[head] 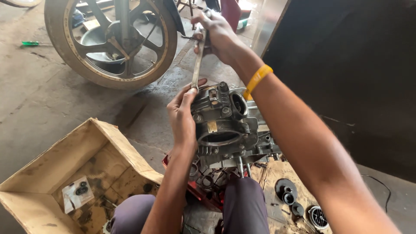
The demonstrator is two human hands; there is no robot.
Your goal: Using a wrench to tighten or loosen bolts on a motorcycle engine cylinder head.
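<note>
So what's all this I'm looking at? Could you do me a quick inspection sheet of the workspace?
Surface: stained concrete floor; the parts lie on flattened cardboard.
Job's things: grey engine block, upright between the person's knees; long wrench set on its top.
Clutter: open cardboard box holding a small packet; round black parts and a vented cap on the cardboard; green screwdriver lying on the floor.
Grippers: left hand steadies the engine and wrench head; right hand grips the wrench handle and wears a yellow wristband.
Cables: black cable at right.
Surroundings: motorcycle wheel behind; dark panel at right.
</note>
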